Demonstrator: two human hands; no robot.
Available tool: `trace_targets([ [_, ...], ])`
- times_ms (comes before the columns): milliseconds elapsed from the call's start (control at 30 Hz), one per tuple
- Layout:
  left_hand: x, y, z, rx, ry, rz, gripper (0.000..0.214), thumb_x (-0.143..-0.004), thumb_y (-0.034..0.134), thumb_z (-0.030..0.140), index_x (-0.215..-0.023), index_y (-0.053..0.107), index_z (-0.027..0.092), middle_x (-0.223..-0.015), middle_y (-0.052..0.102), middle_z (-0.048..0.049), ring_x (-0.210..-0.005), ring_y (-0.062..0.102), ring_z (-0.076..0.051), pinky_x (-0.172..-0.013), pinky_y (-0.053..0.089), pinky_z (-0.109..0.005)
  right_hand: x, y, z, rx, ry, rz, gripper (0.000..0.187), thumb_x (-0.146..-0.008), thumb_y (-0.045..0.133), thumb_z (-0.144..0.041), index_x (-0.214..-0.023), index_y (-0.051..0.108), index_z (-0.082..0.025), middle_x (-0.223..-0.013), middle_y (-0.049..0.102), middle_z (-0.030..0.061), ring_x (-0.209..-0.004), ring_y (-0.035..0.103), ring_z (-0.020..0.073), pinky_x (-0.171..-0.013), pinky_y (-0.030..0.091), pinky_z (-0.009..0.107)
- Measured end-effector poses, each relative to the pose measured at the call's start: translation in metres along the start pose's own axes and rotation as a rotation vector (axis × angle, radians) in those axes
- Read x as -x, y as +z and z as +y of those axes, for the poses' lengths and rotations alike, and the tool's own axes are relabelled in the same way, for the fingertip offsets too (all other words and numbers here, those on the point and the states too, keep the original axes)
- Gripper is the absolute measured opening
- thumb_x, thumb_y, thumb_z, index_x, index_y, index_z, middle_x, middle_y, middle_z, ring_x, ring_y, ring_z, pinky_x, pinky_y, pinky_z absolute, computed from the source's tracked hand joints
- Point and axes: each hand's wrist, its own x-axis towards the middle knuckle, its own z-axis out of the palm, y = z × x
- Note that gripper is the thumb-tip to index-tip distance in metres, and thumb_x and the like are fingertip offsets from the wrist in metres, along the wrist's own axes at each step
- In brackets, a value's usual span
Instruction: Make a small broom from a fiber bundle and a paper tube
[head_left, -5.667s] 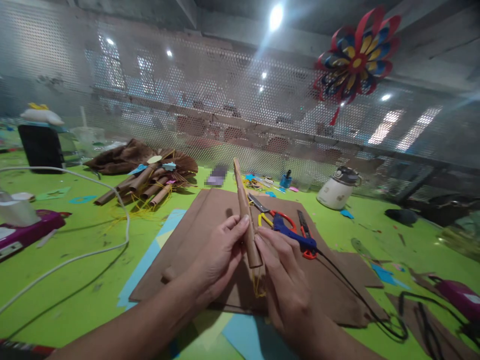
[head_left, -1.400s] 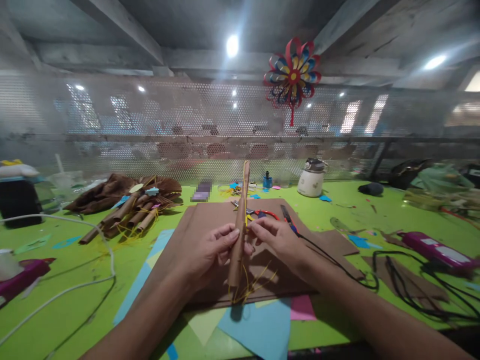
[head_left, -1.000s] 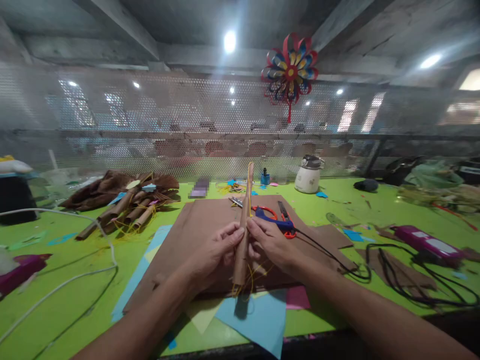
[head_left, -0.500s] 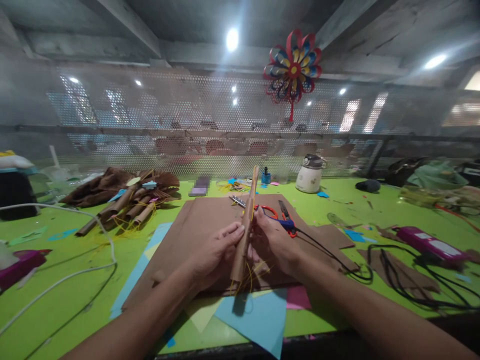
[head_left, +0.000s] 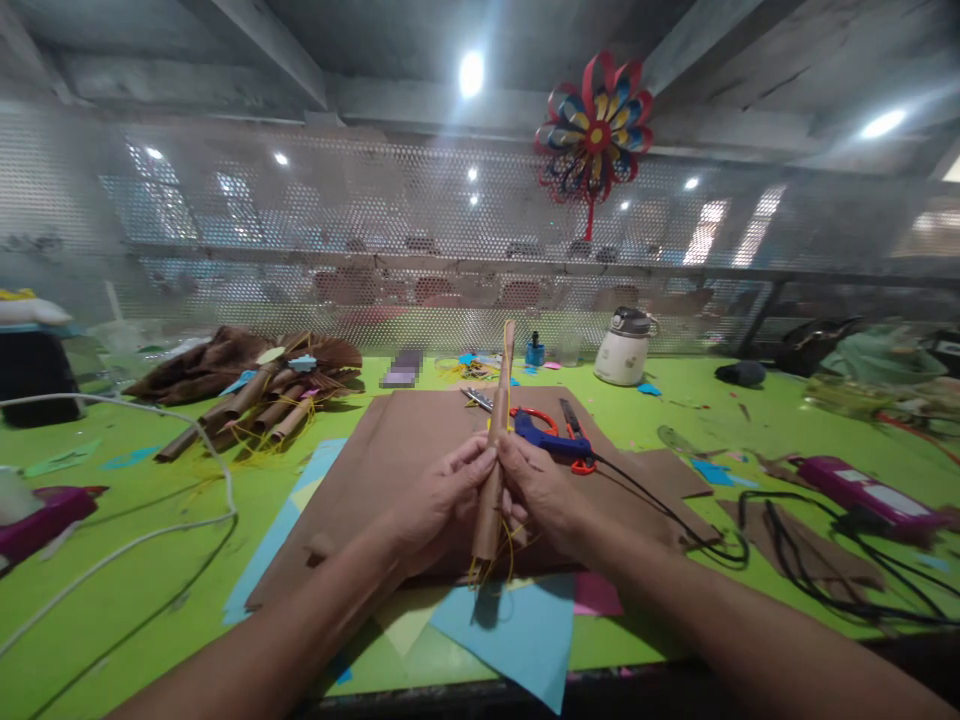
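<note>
Between my two hands is a brown paper tube (head_left: 489, 515), its narrow end pointing away from me. Yellow strings (head_left: 508, 550) dangle around its near end. My left hand (head_left: 450, 490) grips the tube from the left, thumb on top. From the right, my right hand (head_left: 536, 485) pinches it with thumb and fingers. Some fingers are hidden behind the tube. Below lies a stack of brown cardboard (head_left: 382, 470). Just beyond my right hand, a blue glue gun (head_left: 551, 437) rests by red-handled scissors (head_left: 540, 415) and a dark cutter knife (head_left: 568, 415).
Several finished-looking brown tubes (head_left: 281, 415) with yellow strings lie at the left. Blue paper (head_left: 517, 640) sticks out in front of the cardboard. A black cable (head_left: 780, 540) coils at the right beside a purple device (head_left: 862, 490). A white bottle (head_left: 622, 350) stands behind.
My right hand has shifted its grip, with its thumb now closer to my left thumb on the tube. The tube stands a little straighter, and the glue gun shows more fully.
</note>
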Motion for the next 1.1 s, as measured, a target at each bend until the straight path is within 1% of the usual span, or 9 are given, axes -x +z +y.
trace_targets([
  [133,-0.001,0.0005,0.0017,-0.011,0.023,0.026,0.015,-0.091,0.047,0.026,-0.092,0.057,0.015,-0.071,0.064,-0.0048,-0.064,0.063,-0.015,-0.062,0.05,-0.025,0.0,0.001,-0.0044,-0.123,-0.008,0.034,0.049,-0.079,0.048,-0.067,-0.083,0.055,-0.019,-0.057,0.052,-0.0039,-0.041,0.044,0.007,-0.037,0.036,0.017],
  [233,-0.0013,-0.0006,0.003,-0.035,0.041,0.056,0.019,-0.091,0.046,0.028,-0.094,0.058,0.014,-0.071,0.065,-0.0056,-0.064,0.062,-0.014,-0.06,0.049,-0.023,0.0008,0.0008,-0.0053,-0.134,-0.02,0.039,0.049,-0.079,0.048,-0.067,-0.082,0.058,-0.018,-0.061,0.052,-0.0025,-0.046,0.045,0.0079,-0.042,0.037,0.018],
  [300,-0.0018,-0.0013,0.0029,-0.032,0.066,0.073,0.019,-0.09,0.048,0.028,-0.093,0.059,0.014,-0.071,0.065,-0.0054,-0.063,0.062,-0.014,-0.061,0.049,-0.024,0.0016,0.0002,-0.0038,-0.09,-0.025,0.044,0.046,-0.08,0.049,-0.064,-0.079,0.058,-0.019,-0.061,0.051,-0.0031,-0.048,0.043,0.0079,-0.044,0.036,0.018],
  [400,-0.003,-0.0013,0.0012,0.014,0.098,0.114,0.014,-0.087,0.054,0.026,-0.089,0.061,0.014,-0.072,0.065,-0.0041,-0.063,0.061,-0.013,-0.062,0.05,-0.024,0.0023,-0.0004,-0.0003,0.029,-0.036,0.017,0.041,-0.081,0.053,-0.059,-0.078,0.059,-0.019,-0.061,0.049,-0.0039,-0.054,0.045,0.0096,-0.053,0.04,0.021],
  [500,-0.0038,-0.0006,-0.0004,0.056,0.089,0.173,0.012,-0.084,0.06,0.025,-0.092,0.061,0.016,-0.076,0.065,-0.003,-0.065,0.062,-0.013,-0.063,0.051,-0.024,0.0019,0.0004,0.0011,0.121,-0.037,-0.007,0.037,-0.081,0.055,-0.056,-0.085,0.061,-0.02,-0.07,0.052,-0.0025,-0.066,0.049,0.0122,-0.065,0.044,0.024],
  [633,-0.0041,-0.0011,-0.0001,0.07,0.062,0.183,0.011,-0.083,0.061,0.023,-0.091,0.062,0.016,-0.079,0.066,-0.0032,-0.066,0.062,-0.013,-0.067,0.051,-0.026,0.0015,0.0012,-0.0009,0.166,-0.061,-0.009,0.035,-0.083,0.053,-0.054,-0.09,0.062,-0.021,-0.079,0.056,-0.0004,-0.078,0.052,0.0151,-0.075,0.046,0.026],
  [833,-0.0041,-0.0042,0.0029,0.069,0.08,0.185,0.014,-0.083,0.06,0.027,-0.083,0.063,0.014,-0.07,0.063,-0.0032,-0.063,0.058,-0.012,-0.064,0.049,-0.024,0.0034,-0.0021,-0.0055,0.239,-0.141,0.025,0.038,-0.088,0.044,-0.055,-0.083,0.061,-0.022,-0.075,0.054,0.0005,-0.077,0.052,0.0168,-0.08,0.046,0.031],
  [967,-0.0044,-0.0043,0.0022,0.091,0.094,0.2,0.013,-0.082,0.061,0.027,-0.085,0.062,0.015,-0.073,0.064,-0.0033,-0.065,0.06,-0.014,-0.066,0.05,-0.026,0.003,-0.0013,-0.0038,0.239,-0.133,0.009,0.033,-0.088,0.047,-0.051,-0.096,0.061,-0.022,-0.086,0.059,0.0018,-0.083,0.055,0.0169,-0.08,0.046,0.03],
  [1100,-0.0064,-0.0067,-0.0015,0.059,0.108,0.214,0.014,-0.081,0.063,0.026,-0.089,0.061,0.015,-0.082,0.067,-0.0044,-0.074,0.064,-0.016,-0.072,0.05,-0.028,0.0011,0.001,0.0042,0.27,-0.134,0.003,0.036,-0.086,0.051,-0.049,-0.109,0.058,-0.022,-0.099,0.062,0.0042,-0.088,0.058,0.0177,-0.083,0.047,0.031],
])
